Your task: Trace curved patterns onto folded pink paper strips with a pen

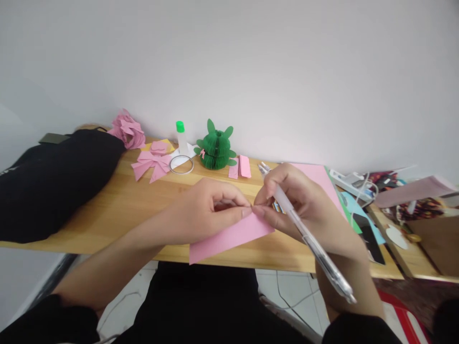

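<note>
My left hand (pixel 206 205) is closed in a pinch on the upper edge of a folded strip of pink paper (pixel 229 238) held just above the wooden table (pixel 118 210). My right hand (pixel 304 205) pinches the same edge from the other side, fingertips meeting the left ones. A clear pen (pixel 311 241) also lies gripped in the right hand, its tip pointing back toward my body. Beneath the right hand lies a larger pink sheet (pixel 321 177).
A black bag (pixel 53 177) fills the table's left end. Along the wall stand pink paper bows (pixel 152 165), a pink paper flower (pixel 126 128), a glue bottle (pixel 181 137), a tape ring (pixel 181 164) and a green paper cactus (pixel 215 147). Phone (pixel 371 241), cables and clutter lie right.
</note>
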